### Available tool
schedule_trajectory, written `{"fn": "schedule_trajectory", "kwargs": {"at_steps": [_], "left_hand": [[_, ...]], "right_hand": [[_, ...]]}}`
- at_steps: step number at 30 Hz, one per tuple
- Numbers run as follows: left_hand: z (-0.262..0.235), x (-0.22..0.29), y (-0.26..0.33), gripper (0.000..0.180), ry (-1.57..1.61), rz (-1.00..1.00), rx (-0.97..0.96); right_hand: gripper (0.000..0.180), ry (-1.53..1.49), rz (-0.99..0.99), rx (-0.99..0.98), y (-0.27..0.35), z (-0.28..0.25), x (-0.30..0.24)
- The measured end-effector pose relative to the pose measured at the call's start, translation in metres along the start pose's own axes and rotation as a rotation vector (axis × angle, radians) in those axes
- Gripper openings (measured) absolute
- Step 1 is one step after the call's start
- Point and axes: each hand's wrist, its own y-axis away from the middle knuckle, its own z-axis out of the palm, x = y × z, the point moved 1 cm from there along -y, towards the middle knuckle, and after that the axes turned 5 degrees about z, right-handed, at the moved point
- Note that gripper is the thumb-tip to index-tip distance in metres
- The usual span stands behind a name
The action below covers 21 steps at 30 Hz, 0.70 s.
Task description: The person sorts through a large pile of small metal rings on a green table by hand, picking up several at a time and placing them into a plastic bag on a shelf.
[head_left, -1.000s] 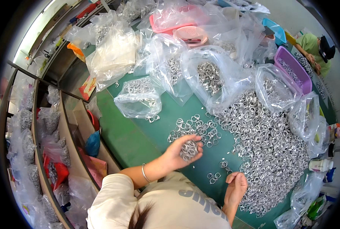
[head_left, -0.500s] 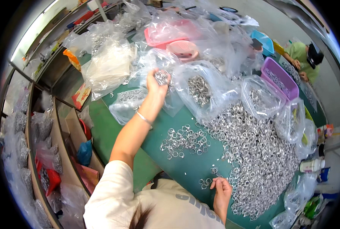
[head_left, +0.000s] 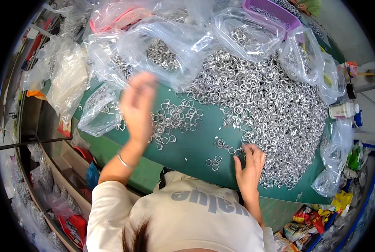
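Note:
My left hand (head_left: 138,110) is smeared by motion above the left edge of a small loose group of silver metal rings (head_left: 177,117); its fingers and anything in them cannot be made out. My right hand (head_left: 251,166) rests low at the left edge of the big heap of silver rings (head_left: 275,113). Its thumb stands apart from the fingers, whose tips touch the outermost rings, and no ring shows in its grasp. A few stray rings (head_left: 215,162) lie to its left. Behind my left hand sits a clear plastic bag (head_left: 98,110) with rings inside.
More clear bags of rings, among them a large open bag (head_left: 162,54), line the back of the green table (head_left: 196,149). A purple bin (head_left: 275,17) holds rings at the far right. A white bottle (head_left: 343,110) stands beyond the heap. Shelves with packed bags (head_left: 44,180) run along the left.
My left hand, which held a bunch of rings over a bag, has come back toward the small group of rings. The right hand's fingers have reached to the heap's edge. The view has shifted right.

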Motion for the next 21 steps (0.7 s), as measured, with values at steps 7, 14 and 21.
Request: {"fn": "schedule_trajectory", "kwargs": {"at_steps": [7,14,21], "left_hand": [[0.074,-0.017,0.143,0.048,-0.526,0.346,-1.247],[0.060,-0.045,0.130,0.040,-0.806,0.343,-1.063],[0.041,-0.035,0.110,0.047,-0.748,0.167,-0.708]], "right_hand": [[0.043,0.057,-0.109,0.066,-0.032,0.014,-0.002],[0.050,0.218,-0.223,-0.047,-0.065,0.045,-0.001],[0.030,-0.157,-0.355,-0.305,-0.019,0.022,0.000]]}}
